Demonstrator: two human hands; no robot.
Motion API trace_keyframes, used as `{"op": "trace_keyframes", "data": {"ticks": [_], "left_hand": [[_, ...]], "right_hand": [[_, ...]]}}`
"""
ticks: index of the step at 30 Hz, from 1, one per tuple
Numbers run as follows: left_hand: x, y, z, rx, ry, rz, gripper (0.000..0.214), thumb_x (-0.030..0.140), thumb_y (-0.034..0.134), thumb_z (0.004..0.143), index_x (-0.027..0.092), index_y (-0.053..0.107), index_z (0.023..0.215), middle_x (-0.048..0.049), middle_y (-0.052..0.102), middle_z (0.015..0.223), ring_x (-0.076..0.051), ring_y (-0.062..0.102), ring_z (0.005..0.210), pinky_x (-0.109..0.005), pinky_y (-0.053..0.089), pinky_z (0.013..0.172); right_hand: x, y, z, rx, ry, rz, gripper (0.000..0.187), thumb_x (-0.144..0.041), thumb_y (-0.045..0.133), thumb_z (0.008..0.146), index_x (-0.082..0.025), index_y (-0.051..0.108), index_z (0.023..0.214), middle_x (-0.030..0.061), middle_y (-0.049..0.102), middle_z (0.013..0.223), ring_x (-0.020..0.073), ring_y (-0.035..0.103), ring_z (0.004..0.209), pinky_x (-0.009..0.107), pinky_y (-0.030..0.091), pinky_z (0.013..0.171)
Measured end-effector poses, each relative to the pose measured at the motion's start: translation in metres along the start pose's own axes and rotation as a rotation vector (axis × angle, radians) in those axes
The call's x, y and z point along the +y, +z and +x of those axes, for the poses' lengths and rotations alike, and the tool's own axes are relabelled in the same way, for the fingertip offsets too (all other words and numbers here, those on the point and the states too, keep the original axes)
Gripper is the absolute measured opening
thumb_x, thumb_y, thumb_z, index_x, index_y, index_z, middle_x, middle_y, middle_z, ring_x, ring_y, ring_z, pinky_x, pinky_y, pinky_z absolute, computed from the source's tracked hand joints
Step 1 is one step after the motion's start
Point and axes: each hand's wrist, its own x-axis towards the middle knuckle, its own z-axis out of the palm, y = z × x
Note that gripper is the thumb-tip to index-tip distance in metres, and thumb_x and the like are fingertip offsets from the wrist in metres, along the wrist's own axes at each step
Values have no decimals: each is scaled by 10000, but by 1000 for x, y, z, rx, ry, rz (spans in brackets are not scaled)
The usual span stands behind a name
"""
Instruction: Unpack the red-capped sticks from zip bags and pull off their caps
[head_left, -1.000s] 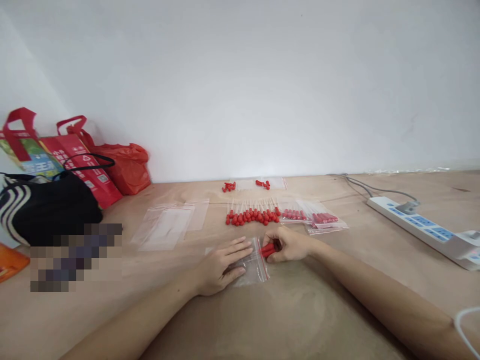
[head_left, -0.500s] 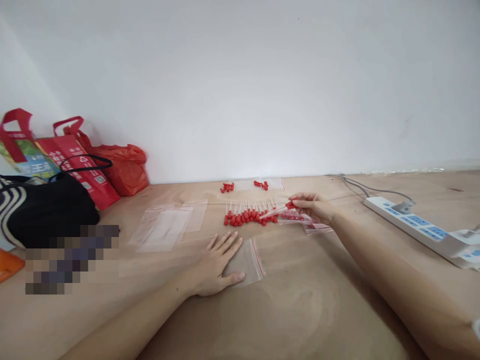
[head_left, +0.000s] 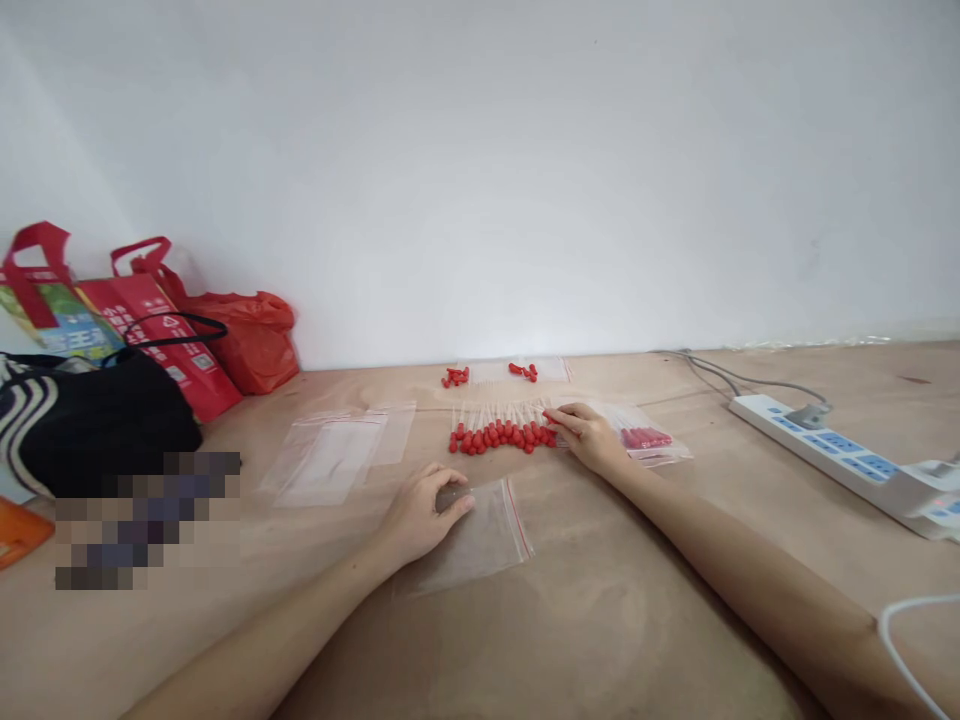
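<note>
The left hand [head_left: 426, 512], loosely spread, arches over a flat, clear plastic bag [head_left: 491, 535] (red-striped opening); the right hand [head_left: 551, 416] pinches a red-tipped stick [head_left: 550, 414] beside the bulb-headed row [head_left: 495, 433]; grained wood [head_left: 570, 640] stretches nearer.

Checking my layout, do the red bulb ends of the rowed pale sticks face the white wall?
No, the red bulb ends face away from the wall.

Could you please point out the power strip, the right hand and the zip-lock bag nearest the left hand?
Power strip [head_left: 846, 453]: head view, top face among the blue sockets.
Right hand [head_left: 592, 438]: head view, back of the hand.
Zip-lock bag [head_left: 480, 545]: head view, middle of its clear film.
</note>
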Motion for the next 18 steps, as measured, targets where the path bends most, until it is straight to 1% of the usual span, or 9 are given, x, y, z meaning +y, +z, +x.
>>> {"op": "trace_keyframes", "data": {"ticks": [3, 5, 7, 10, 12, 15, 18], "left_hand": [[-1, 0, 0, -41, -38, -15, 250, 365, 531, 722, 194, 587, 897, -31, 594, 870, -179, 556, 831, -295, 424, 727], [-1, -1, 0, -77, -91, -19, 262, 379, 533, 712, 190, 575, 889, -17, 593, 812, -165, 551, 755, -276, 414, 663], [0, -2, 0, -106, -120, -18, 243, 390, 525, 709, 184, 567, 829, -6, 585, 750, -155, 536, 697, -260, 394, 610], [2, -3, -1, -103, -74, -47, 204, 378, 495, 724, 178, 533, 714, -1, 577, 698, -147, 521, 670, -250, 379, 590], [1, -3, -2, -62, -47, -84, 206, 377, 455, 750, 182, 500, 696, 4, 570, 682, -141, 515, 648, -250, 378, 584], [-5, -2, 1, 27, -64, -160, 202, 384, 405, 781, 192, 453, 741, 15, 551, 658, -131, 508, 597, -247, 383, 563], [-19, -5, 7, 189, -102, -249, 173, 360, 405, 771, 199, 402, 835, 20, 558, 656, -129, 520, 579, -243, 398, 561]], "right_hand": [[1, 3, -2, -103, -60, -29, 304, -341, 426, 847, -226, 596, 1071, 83, 609, 937, 191, 565, 860, 329, 471, 765], [1, 2, -3, -129, -50, -49, 351, -379, 467, 825, -202, 567, 1111, 92, 604, 941, 194, 559, 845, 327, 463, 756], [0, 0, -4, -136, -23, -78, 393, -413, 490, 807, -174, 564, 1110, 101, 605, 922, 196, 553, 824, 321, 448, 740], [-5, -5, -3, -149, 19, -178, 393, -453, 487, 800, -179, 588, 1063, 94, 613, 897, 209, 537, 847, 329, 396, 742], [-9, -8, -3, -158, 55, -256, 383, -468, 474, 804, -193, 602, 1037, 84, 620, 878, 216, 525, 862, 335, 352, 739], [-13, -11, -2, -193, 87, -314, 331, -438, 451, 825, -220, 618, 1009, 66, 628, 828, 202, 513, 829, 325, 298, 710], [-15, -9, -1, -219, 92, -316, 277, -399, 449, 835, -234, 644, 941, 59, 630, 791, 188, 503, 807, 313, 266, 693]]}}
